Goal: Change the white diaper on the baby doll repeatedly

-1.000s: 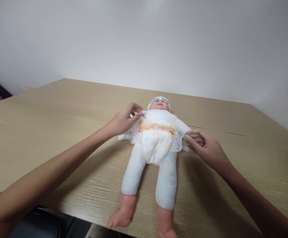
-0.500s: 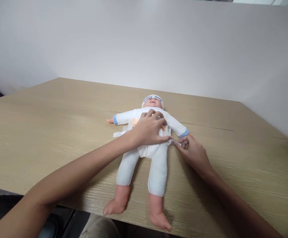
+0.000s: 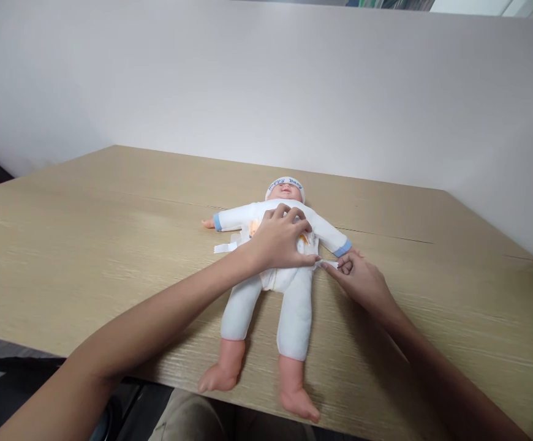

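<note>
A baby doll (image 3: 289,306) in a white suit and white cap lies on its back on the wooden table (image 3: 110,233), feet over the near edge. A white diaper (image 3: 279,278) with an orange band is wrapped round its middle. My left hand (image 3: 279,244) lies palm down on the doll's belly, fingers curved, pressing the diaper front. My right hand (image 3: 357,277) is beside the doll's hip, with its thumb and forefinger pinched on the diaper's white side tab (image 3: 328,264). Another tab (image 3: 225,248) sticks out loose on the doll's other side.
A plain white wall (image 3: 266,92) stands behind the table. Wood surface extends to both sides of the doll. Dark floor and my lap show below the near table edge (image 3: 156,373).
My left hand has moved from the doll's shoulder down onto its belly and now holds the diaper flat. My right hand has closed on the side tab. The doll's arms are now uncovered.
</note>
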Demonstrator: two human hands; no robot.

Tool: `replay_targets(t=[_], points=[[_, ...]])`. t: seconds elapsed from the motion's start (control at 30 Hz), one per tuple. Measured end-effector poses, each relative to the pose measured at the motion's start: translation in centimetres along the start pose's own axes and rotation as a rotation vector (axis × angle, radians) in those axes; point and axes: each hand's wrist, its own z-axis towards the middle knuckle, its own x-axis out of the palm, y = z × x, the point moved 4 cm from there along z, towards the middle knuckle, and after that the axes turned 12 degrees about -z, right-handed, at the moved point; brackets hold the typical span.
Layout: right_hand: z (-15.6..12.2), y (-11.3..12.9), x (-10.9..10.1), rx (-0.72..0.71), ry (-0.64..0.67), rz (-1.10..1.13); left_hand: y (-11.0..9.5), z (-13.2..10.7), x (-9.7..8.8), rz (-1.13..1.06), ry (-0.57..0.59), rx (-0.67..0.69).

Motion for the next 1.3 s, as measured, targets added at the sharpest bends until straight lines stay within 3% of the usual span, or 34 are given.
replay_targets(t=[0.1,0.3,0.47,0.63,0.8,0.93,1.03,1.13,1.23,1.3], points=[[0.1,0.2,-0.3,-0.055,0.027,0.083,0.0,0.0,0.0,0.005,-0.004,0.002],[0.2,1.2,-2.0,-0.135,0.134,0.582,-0.1,-0.1,-0.1,0.012,-0.005,0.004],[1.8,5.2,-2.9,-0.183,0.154,0.663,0.0,0.0,0.0,0.000,0.014,-0.011],[3.4,9.3,-1.6,-0.228,0.200,0.631,0.3,0.0,0.2,-0.035,-0.010,-0.016],[0.9,9.0,-1.3,-0.289,-0.061,0.650,0.7,0.0,0.6,-0.054,-0.021,0.000],[-2.4,8.5,-1.8,-0.536,-0.315,0.440,0.9,0.0,0.5,-0.089,0.001,-0.004],[-3.5,8.5,-1.3,-0.714,-0.331,0.356,1.0,-0.3,-0.3,-0.190,0.017,0.001],[-3.4,8.3,-0.6,-0.783,-0.309,0.313,1.8,-1.2,-1.6,-0.402,0.017,0.036],[-3.1,8.1,-0.5,-0.812,-0.315,0.288,4.0,-3.1,-2.8,-0.588,-0.044,0.046],[-3.0,8.1,-0.8,-0.829,-0.336,0.260,6.3,-4.7,-3.2,-0.592,-0.115,0.019]])
